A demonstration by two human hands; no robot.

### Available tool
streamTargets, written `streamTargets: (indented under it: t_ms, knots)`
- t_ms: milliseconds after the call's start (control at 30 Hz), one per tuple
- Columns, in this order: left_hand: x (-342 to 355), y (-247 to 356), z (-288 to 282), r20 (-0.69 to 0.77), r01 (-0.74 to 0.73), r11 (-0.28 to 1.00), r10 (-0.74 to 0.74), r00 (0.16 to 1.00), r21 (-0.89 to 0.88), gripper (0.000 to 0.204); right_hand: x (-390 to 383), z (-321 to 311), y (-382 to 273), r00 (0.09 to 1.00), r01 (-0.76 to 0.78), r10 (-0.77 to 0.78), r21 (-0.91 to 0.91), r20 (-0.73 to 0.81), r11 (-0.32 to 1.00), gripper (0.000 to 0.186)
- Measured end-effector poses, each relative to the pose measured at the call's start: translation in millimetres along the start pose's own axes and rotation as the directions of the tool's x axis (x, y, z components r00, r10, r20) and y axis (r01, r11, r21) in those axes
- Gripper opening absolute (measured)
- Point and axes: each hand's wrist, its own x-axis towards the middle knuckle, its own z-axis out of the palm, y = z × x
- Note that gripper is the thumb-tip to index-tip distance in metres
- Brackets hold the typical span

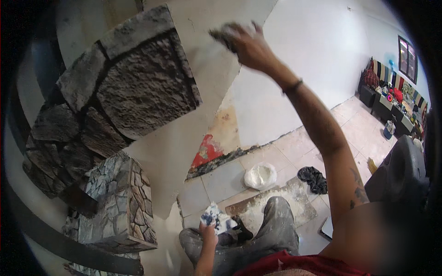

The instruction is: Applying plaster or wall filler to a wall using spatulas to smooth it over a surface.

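My right hand [252, 51] is raised at arm's length in front of the pale wall, beside a panel with a grey stone pattern [142, 87]. A dark, thin thing [223, 38] shows at its fingers, but motion blur hides its kind. Low in front of me, my left hand [209, 233] grips the edge of a flat white piece with dark blue patches [218, 218], held over my lap. White smears mark my grey trousers [278, 223].
An opened white bag of white powder [260, 176] stands on the tiled floor beside a crumpled black plastic bag [313, 180]. A powder-dusted board [294, 202] lies before my knees. Stone-patterned boxwork [115, 202] is at left, a dark plastic chair [398, 170] at right, cluttered furniture [391, 106] beyond.
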Motion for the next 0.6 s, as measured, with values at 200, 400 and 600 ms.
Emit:
streamTargets:
  t_ms: [200,400,600]
  knots:
    - [3.6,-6.4,31.4,0.154,-0.049,0.998,0.054,0.987,-0.034,0.037,66.4,3.1,1.3,0.991,-0.09,0.104,0.167,-0.08,0.982,0.039]
    - [-3.4,-26.2,11.6,0.073,0.044,0.999,-0.044,0.996,-0.001,0.04,-17.9,52.4,-30.8,0.998,-0.047,0.044,-0.08,-0.034,0.996,0.049]
    - [2.9,-23.0,-21.6,0.033,-0.022,1.0,0.021,0.999,0.013,0.038,-86.7,21.6,-56.6,0.979,-0.104,0.081,0.116,0.187,0.988,0.049]
